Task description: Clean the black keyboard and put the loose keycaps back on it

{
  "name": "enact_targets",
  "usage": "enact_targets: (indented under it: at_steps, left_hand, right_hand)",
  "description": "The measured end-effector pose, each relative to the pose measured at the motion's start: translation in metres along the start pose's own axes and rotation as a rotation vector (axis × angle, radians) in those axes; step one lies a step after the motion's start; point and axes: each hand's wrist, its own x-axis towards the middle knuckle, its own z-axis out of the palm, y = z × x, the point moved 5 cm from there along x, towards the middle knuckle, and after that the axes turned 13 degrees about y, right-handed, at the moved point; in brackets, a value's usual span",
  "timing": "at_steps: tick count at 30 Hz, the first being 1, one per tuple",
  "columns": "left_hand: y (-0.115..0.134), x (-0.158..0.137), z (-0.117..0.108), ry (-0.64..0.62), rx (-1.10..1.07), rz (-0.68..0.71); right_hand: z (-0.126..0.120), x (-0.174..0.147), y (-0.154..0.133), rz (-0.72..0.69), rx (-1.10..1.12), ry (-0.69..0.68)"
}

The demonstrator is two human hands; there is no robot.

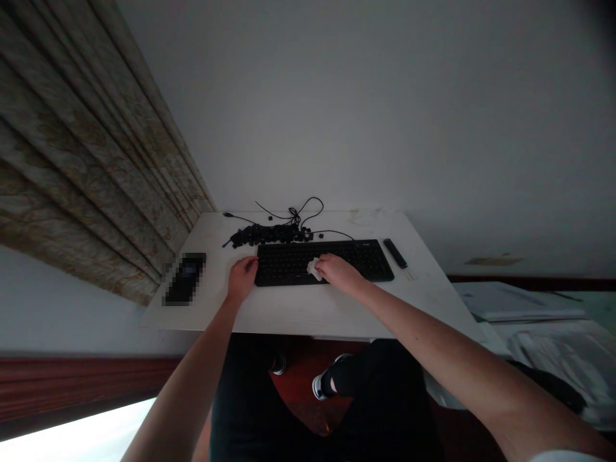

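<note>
Head view: keyboard (285, 263) on white table (298, 309); curtain (96, 135) beside.

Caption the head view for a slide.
Right hand holding a white tissue over a black keyboard, left hand at its left end, loose black keycaps heaped behind.
</note>
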Motion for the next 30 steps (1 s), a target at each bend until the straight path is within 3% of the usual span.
enact_targets:
  at_steps: [10, 20, 27, 30]
  left_hand:
    - [0.005, -0.001, 0.0, 0.02, 0.03, 0.02]
    - [0.004, 0.0, 0.001, 0.024, 0.025, 0.037]
    - [0.0, 0.002, 0.002, 0.018, 0.02, 0.033]
    - [-0.002, 0.002, 0.002, 0.006, 0.013, 0.039]
  right_hand:
    - [0.012, -0.002, -0.013, 0.137, 0.092, 0.204]
    - [0.014, 0.026, -0.025, 0.23, -0.044, 0.082]
    - [0.037, 0.063, -0.088, -0.012, 0.113, 0.061]
    - [0.046, 0.066, -0.092, -0.052, 0.081, 0.003]
